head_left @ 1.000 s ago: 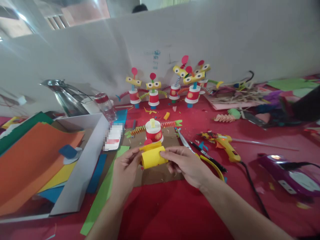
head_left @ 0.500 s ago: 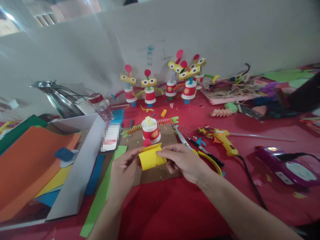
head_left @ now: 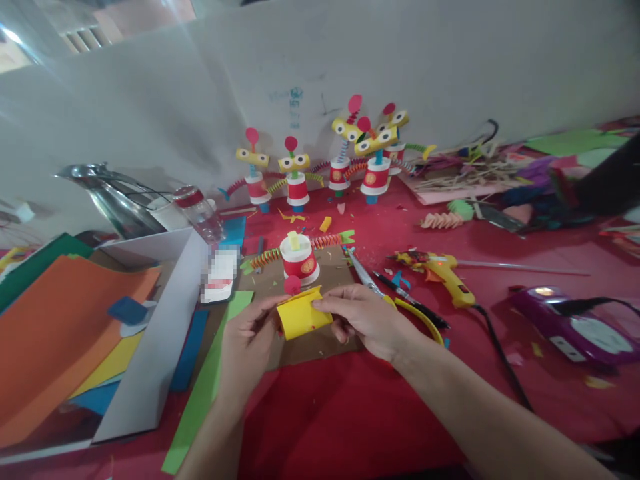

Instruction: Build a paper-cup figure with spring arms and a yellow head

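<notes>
Between both hands is a rolled yellow paper tube [head_left: 304, 316], held low over a piece of brown cardboard [head_left: 334, 267]. My left hand [head_left: 253, 337] pinches its left end, while my right hand [head_left: 365, 317] grips the right end with the thumb on top. A pink paper disc [head_left: 293, 285] shows just above the tube's upper edge. Right behind stands a red and white paper cup figure [head_left: 300, 259] with folded paper arms and a pale yellow tab on top. Scissors [head_left: 367, 273] with yellow handles lie partly behind my right hand.
Several finished cup figures [head_left: 376, 177] stand along the wall. A yellow glue gun [head_left: 447, 277] with its cord and a purple device [head_left: 575, 327] lie on the right. At left are a white box [head_left: 150, 360] of coloured paper, a phone [head_left: 220, 273] and a metal jug [head_left: 113, 200].
The view has shifted very slightly. Both hands keep the yellow paper tube in nearly the same place and hold.
</notes>
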The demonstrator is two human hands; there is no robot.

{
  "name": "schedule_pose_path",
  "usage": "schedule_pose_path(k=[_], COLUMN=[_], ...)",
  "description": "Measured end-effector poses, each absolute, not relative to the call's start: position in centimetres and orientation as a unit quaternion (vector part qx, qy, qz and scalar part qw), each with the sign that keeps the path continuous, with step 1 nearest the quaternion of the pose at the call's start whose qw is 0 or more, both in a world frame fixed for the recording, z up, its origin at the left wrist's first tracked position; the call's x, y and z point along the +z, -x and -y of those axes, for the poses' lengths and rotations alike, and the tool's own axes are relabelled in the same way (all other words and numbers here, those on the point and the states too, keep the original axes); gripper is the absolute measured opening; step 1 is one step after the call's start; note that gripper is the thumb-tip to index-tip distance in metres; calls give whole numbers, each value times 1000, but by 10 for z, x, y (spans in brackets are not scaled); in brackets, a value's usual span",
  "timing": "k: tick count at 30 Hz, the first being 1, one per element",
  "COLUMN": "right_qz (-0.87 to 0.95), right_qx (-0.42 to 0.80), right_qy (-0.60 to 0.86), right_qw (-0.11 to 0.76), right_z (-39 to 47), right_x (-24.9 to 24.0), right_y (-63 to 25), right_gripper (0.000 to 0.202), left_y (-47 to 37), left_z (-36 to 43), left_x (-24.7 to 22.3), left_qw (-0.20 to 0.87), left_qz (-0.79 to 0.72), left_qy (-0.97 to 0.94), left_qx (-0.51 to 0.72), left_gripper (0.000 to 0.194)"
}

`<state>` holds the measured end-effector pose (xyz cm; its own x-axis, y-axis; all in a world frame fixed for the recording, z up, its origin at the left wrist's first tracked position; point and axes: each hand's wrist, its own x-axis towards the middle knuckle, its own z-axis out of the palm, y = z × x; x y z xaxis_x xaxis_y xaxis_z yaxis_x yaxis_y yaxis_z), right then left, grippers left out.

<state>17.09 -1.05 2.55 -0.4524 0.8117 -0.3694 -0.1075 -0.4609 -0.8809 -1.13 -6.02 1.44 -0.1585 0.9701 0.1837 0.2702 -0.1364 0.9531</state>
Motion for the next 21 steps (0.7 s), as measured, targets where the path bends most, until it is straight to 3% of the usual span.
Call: schedule_pose_path(k=[10,21], right_qz=[403,412], right_qx=[743,736], right_qy=[412,402], right_qw=[341,355], right_z=[10,10], right_x=[27,22], right_y=[-172,-172], right_gripper=[18,18], left_y=[13,12], left_z=[61,60], left_x=[14,11], left_qw=[267,265], left_qz=[-568,-550], left_qy=[-604,-616], left_qx=[490,498], left_gripper=[27,25])
